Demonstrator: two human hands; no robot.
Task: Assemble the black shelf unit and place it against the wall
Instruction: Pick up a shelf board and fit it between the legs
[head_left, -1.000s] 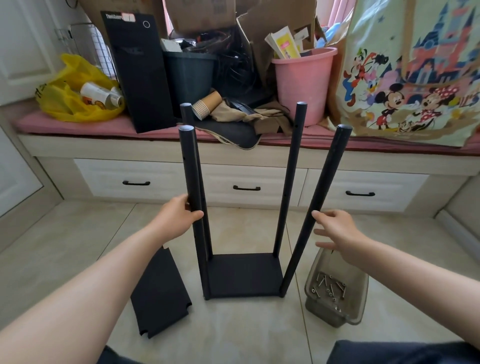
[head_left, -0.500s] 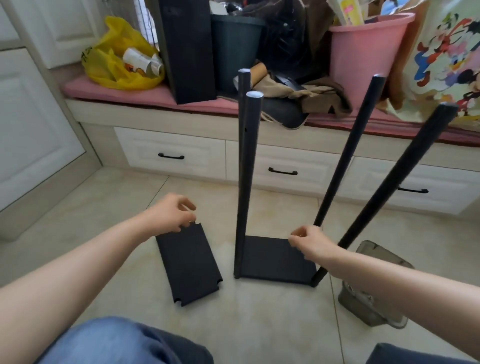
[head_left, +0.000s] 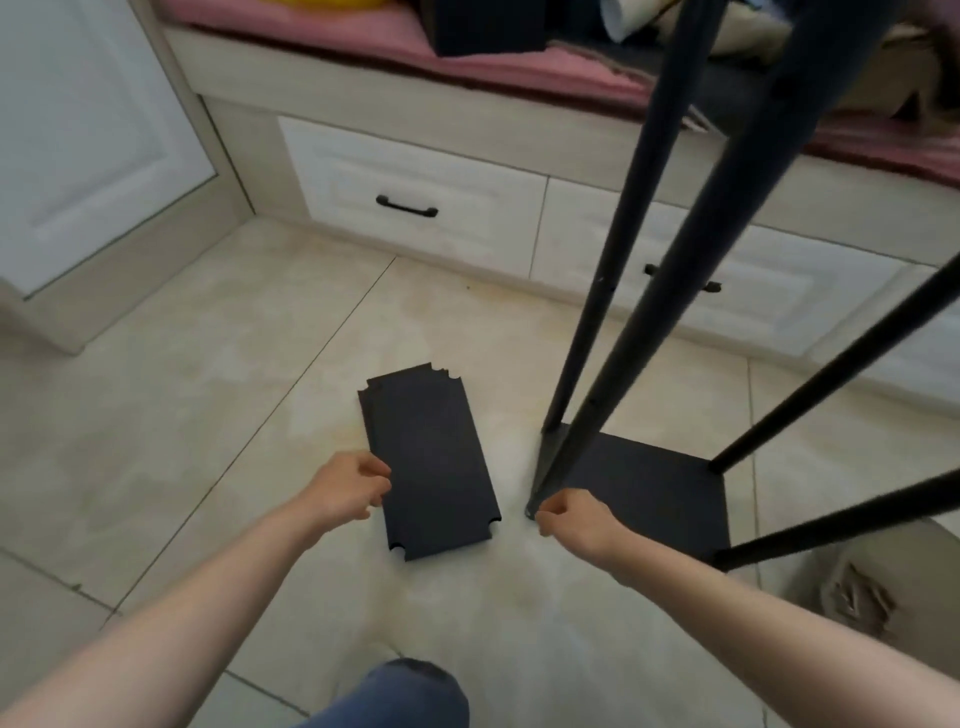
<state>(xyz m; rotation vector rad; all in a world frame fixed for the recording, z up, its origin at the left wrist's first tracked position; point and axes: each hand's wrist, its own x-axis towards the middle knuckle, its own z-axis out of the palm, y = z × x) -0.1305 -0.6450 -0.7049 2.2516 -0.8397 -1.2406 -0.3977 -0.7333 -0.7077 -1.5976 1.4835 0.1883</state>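
The partly built black shelf unit stands on the floor tiles: a base panel (head_left: 649, 488) with upright black poles (head_left: 675, 291) at its corners. To its left lies a flat stack of loose black shelf boards (head_left: 431, 462) with notched corners. My left hand (head_left: 348, 486) is at the stack's left edge, fingers curled and pinching the edge of the top board. My right hand (head_left: 571, 519) hovers with curled fingers just beside the foot of the front left pole and holds nothing.
A clear plastic tub of screws (head_left: 852, 597) sits at the lower right behind the unit's front right pole. White drawers (head_left: 405, 208) under a pink-cushioned bench run along the back. A white cabinet door (head_left: 78, 130) stands at the left. My knee (head_left: 410, 696) is at the bottom.
I have leaned forward and down. My left hand went from the near left pole down to the loose boards' left edge. My right hand dropped from the right pole to the base's front left corner.
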